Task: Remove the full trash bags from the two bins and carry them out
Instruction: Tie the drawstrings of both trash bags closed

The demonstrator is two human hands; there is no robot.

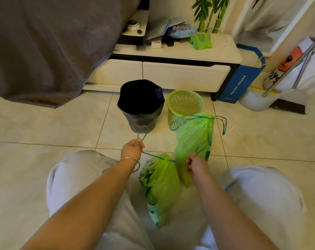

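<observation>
Head view: at lower centre of the frame the left hand (pixel 132 148) and right hand (pixel 193 164) each pinch an end of the blue drawstring (pixel 154 156), fingers closed on it, cinching the nearer green plastic trash bag (pixel 161 184) that lies on the tiled floor (pixel 45 130). A second tied green plastic bag (pixel 192 139) sits just behind it, right of centre. Above them stand a black-lined dark bin (pixel 141 107) and, beside it, an empty lime mesh basket (pixel 184 103).
</observation>
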